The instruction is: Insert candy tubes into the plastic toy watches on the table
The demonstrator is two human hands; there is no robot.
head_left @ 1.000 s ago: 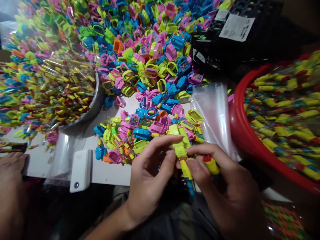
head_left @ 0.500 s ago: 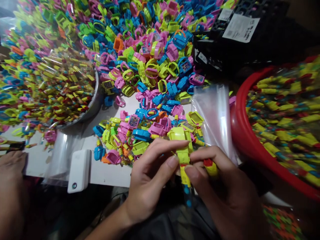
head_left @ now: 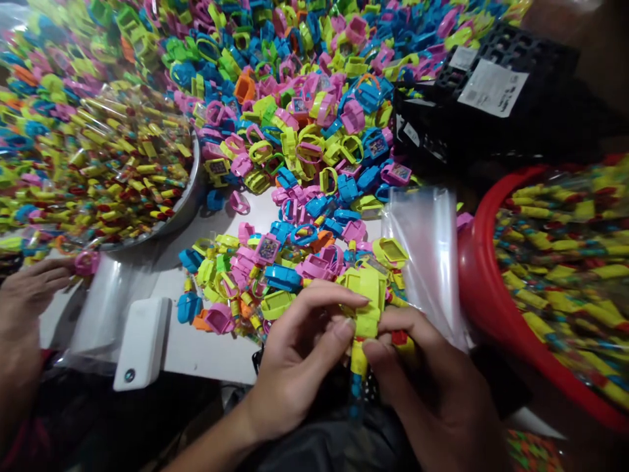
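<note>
Both hands meet over the table's front edge around a yellow-green toy watch (head_left: 366, 292). My left hand (head_left: 295, 354) grips its left side between thumb and fingers. On the other side, my right hand (head_left: 432, 373) pinches near the watch's lower end, where a small yellow tube with blue beads (head_left: 358, 367) hangs down. Whether tube and watch are joined is hidden by the fingers. A second red-and-yellow piece (head_left: 400, 337) is tucked in my right hand, partly covered. Just beyond lies a small heap of toy watches (head_left: 282, 277) mixed with bead tubes.
A large pile of toy watches (head_left: 304, 141) fills the back. A metal basin (head_left: 196, 160) of tubes stands left, a red tub (head_left: 474, 255) right. Clear plastic bags (head_left: 425, 229), a white power bank (head_left: 142, 341) and a black crate (head_left: 521, 52) are nearby. A co-worker's hand (head_left: 29, 288) is left.
The view has shifted slightly. The co-worker's hand has come up to a pink toy watch at the left. My hands keep hold of the yellow-green watch, its face now turned more upward.
</note>
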